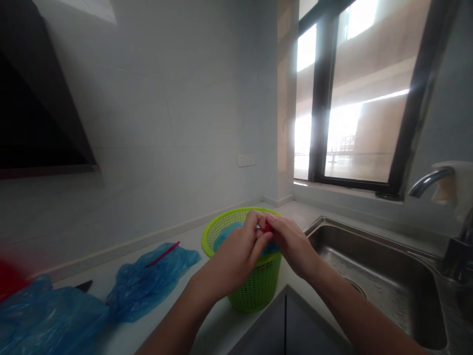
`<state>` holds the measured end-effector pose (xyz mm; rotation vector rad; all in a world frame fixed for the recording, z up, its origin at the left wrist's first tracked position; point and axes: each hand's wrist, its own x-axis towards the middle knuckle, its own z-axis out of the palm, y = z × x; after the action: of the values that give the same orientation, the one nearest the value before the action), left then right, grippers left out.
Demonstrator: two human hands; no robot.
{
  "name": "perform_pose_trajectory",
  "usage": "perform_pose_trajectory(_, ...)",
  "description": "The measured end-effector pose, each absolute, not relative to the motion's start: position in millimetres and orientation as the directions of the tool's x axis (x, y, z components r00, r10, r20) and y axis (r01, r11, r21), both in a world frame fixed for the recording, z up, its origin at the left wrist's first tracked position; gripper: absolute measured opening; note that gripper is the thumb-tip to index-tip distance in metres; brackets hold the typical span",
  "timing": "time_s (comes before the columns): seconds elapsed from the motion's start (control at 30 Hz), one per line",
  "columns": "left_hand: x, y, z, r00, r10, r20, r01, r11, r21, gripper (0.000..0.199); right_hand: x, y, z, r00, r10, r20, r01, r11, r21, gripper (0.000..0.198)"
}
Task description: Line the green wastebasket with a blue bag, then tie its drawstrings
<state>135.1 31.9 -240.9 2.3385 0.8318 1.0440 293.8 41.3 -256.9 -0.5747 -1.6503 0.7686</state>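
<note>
Head view: two bare hands meet above the near corner of the white counter (221, 330) — the left hand (236, 251) and the right hand (291, 244), fingertips pinched together on one small red object (266, 227), mostly hidden between them. Directly beneath stands one lime-green perforated plastic basket (254, 291), blue plastic inside it. Toward the counter's left edge lie two crumpled blue plastic bags (148, 281), a thin red stick (164, 253) on the nearer-centre one. Right of the basket — one stainless steel sink (388, 276), with one curved metal faucet (430, 180) behind it.
</note>
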Motion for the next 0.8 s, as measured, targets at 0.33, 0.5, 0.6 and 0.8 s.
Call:
perform_pose_trajectory(0.33,136.7,38.1,-245.4,0.297,0.740,0.603,0.276,-0.671,0.688,0.026,294.1,45.5,-256.3,-0.204,0.779,0.593,-0.067,0.593,-0.802,0.039)
perform_pose_trajectory(0.5,134.8,33.8,-241.3,0.198,0.675,0.711,0.300,-0.732,0.612,0.015,294.8,45.1,-255.2,-0.181,0.796,0.578,0.003,0.588,-0.809,0.045)
perform_pose_trajectory(0.6,136.1,29.6,-240.7,0.185,0.640,0.746,0.389,-0.745,0.543,0.010,295.1,45.9,-253.2,-0.116,0.822,0.557,-0.075,0.552,-0.831,0.030)
perform_pose_trajectory(0.8,140.1,26.4,-241.2,0.302,0.668,0.680,0.397,-0.737,0.548,0.004,298.4,48.3,-251.4,-0.155,0.832,0.533,-0.183,0.506,-0.843,0.043)
